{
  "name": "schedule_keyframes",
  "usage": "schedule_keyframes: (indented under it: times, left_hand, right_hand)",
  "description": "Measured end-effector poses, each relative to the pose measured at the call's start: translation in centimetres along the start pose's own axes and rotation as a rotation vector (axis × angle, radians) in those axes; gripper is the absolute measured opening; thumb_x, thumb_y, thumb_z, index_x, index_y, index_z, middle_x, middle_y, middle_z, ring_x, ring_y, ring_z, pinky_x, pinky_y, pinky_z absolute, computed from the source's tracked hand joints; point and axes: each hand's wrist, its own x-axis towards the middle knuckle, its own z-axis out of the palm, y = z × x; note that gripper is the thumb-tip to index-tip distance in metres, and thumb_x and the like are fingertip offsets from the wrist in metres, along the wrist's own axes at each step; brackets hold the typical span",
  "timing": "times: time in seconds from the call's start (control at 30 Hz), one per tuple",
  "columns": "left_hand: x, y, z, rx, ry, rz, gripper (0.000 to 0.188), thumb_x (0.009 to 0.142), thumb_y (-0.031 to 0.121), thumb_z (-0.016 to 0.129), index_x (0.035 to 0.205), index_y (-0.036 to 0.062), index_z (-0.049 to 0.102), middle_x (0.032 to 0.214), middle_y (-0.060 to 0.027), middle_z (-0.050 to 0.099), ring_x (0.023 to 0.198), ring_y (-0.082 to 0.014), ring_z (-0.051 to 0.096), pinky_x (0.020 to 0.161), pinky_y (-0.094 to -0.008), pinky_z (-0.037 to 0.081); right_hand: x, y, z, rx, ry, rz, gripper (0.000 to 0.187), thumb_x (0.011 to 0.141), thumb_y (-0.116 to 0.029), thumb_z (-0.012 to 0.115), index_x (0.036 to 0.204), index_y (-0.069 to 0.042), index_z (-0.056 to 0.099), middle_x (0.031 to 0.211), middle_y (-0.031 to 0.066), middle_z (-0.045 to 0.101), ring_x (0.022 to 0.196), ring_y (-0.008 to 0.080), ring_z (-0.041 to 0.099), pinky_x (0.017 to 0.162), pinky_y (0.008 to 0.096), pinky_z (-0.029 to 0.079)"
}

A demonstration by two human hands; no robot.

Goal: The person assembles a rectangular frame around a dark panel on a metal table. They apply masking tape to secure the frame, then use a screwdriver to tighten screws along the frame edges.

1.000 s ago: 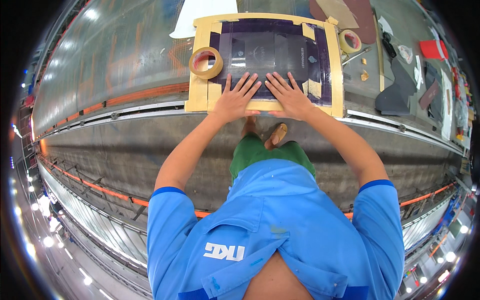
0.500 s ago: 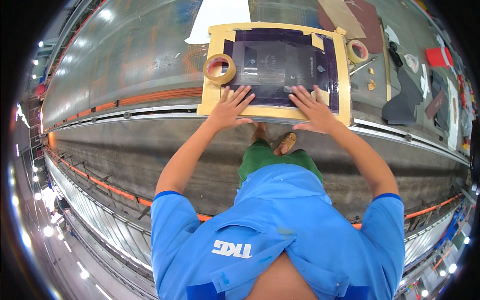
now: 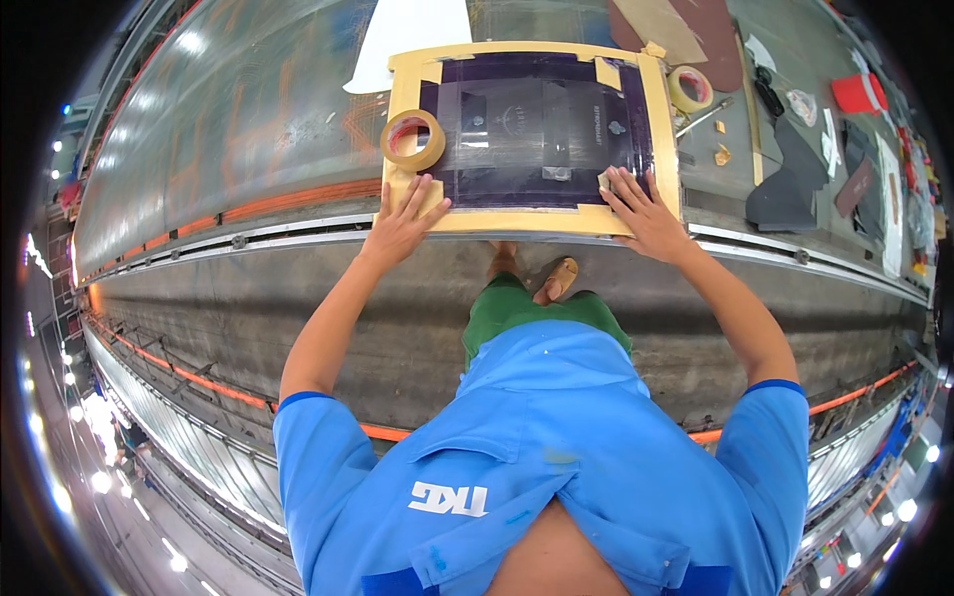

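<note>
1. A flat rectangular frame (image 3: 532, 221), bordered with pale yellow tape, lies on the near edge of a long desk (image 3: 268, 129), straight ahead of the person. Inside it is a glossy, dark purple-black panel (image 3: 537, 109) with paler, greyish rectangles and tape patches at its corners.
2. The left hand (image 3: 399, 226) rests on the frame's near left corner and the right hand (image 3: 646, 217) on its near right corner. Both are unclenched, fingers spread, grasping nothing.
3. A tan tape roll (image 3: 431, 152) lies on the frame's left border; a second, yellow roll (image 3: 676, 95) sits just beyond the right border.
4. The desk is grey, scuffed and edged with metal. A white sheet (image 3: 407, 45) lies beyond the frame; maroon sheets (image 3: 717, 45), a dark grey cut piece (image 3: 785, 189) and a red container (image 3: 857, 94) lie to the right.
5. Below is a grey floor (image 3: 397, 328); bright lights (image 3: 101, 482) dot the room.
6. Small pale lettering and emblems mark the panel; white letters cross the person's blue shirt (image 3: 586, 427).
</note>
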Motion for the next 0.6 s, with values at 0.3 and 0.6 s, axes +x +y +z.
schedule_keyframes:
  times: [0.3, 0.6]
  left_hand:
    - [2.9, 9.8, -1.8, -0.281, 0.008, 0.021, 0.089, 0.091, 0.060, 0.055, 0.158, 0.0110, 0.024, 0.166, -0.0077, 0.020, 0.154, -0.0237, 0.017, 0.124, -0.0543, 0.006]
    - [-0.1, 5.9, -1.9, -0.312, 0.170, -0.041, 0.083, 0.090, 0.051, 0.063, 0.155, 0.0119, 0.031, 0.164, -0.0070, 0.026, 0.152, -0.0243, 0.022, 0.123, -0.0535, 0.012]
  right_hand:
    - [1.8, -10.0, 4.2, 0.180, 0.184, 0.080, 0.082, 0.095, -0.046, 0.057, 0.156, -0.003, 0.024, 0.166, 0.0154, 0.016, 0.154, 0.0298, 0.011, 0.125, 0.0490, 0.008]
    - [-5.0, -3.1, 3.1, 0.109, 0.277, 0.207, 0.081, 0.095, -0.053, 0.055, 0.153, -0.001, 0.032, 0.163, 0.0151, 0.024, 0.153, 0.0287, 0.019, 0.124, 0.0496, 0.014]
